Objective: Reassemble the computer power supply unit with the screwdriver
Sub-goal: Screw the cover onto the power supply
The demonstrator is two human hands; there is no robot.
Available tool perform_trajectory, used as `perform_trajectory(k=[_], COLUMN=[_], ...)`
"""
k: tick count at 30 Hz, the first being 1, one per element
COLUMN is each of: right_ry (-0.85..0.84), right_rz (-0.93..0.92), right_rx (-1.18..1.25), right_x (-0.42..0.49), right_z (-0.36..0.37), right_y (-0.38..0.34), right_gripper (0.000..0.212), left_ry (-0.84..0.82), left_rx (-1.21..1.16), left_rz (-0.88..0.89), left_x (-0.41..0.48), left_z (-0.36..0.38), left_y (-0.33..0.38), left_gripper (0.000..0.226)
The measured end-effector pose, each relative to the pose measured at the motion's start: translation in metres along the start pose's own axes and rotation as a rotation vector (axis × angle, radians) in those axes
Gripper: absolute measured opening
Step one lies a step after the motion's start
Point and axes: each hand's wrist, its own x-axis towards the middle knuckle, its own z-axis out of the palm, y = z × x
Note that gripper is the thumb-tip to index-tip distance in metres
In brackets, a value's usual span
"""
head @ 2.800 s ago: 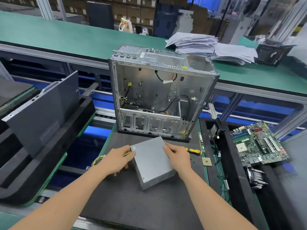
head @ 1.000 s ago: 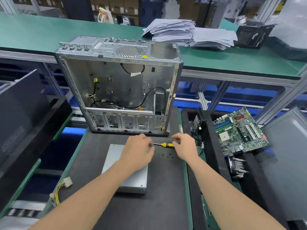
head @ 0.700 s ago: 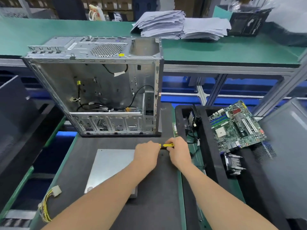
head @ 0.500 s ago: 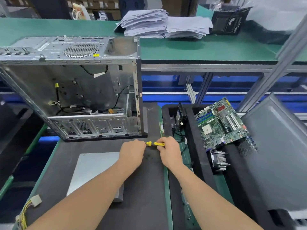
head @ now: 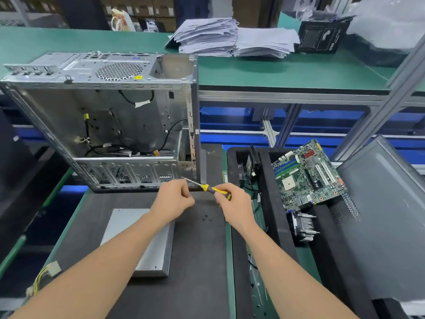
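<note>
right grip (head: 232,203): holds screwdriver (head: 210,188) | left grip (head: 173,200): curled, cannot tell contents | tray (head: 268,192): motherboard (head: 308,173) | case (head: 57,107): cables (head: 119,151)

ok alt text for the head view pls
The right hand holds a yellow-handled screwdriver, its tip beside the curled left hand, above a dark mat. A power supply unit lies on the mat, in front of an open computer case.

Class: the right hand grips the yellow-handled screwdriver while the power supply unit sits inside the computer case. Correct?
No. The head view shows the power supply unit lying on the black mat outside the computer case; the rest holds.
</note>
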Motion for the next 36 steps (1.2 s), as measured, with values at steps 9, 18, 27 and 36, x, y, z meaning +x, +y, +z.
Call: perform_trajectory(k=[9,18,27,36], right_ry=[-0.047,-0.084,-0.073,-0.074], right_rz=[0.09,0.125,-0.027,-0.121], right_rx=[0.627,0.758,0.579,0.434], right_x=[0.003,-0.001,-0.014,-0.019], right_z=[0.027,0.078,0.108,0.113], right_y=[-0.059,-0.113,-0.143,-0.15], right_gripper=[0.01,0.025,0.016,0.019], left_ry=[0.219,0.26,0.122,0.134], left_rx=[-0.5,-0.796,-0.924,-0.978], left_rz=[-0.142,-0.157,-0.07,-0.065], left_x=[-0.033,-0.065,-0.069,-0.061], left_z=[-0.057,-0.096,-0.119,-0.111], left_y=[-0.064,-0.126,-0.155,-0.164], left_gripper=[0.009,0.017,0.015,0.013])
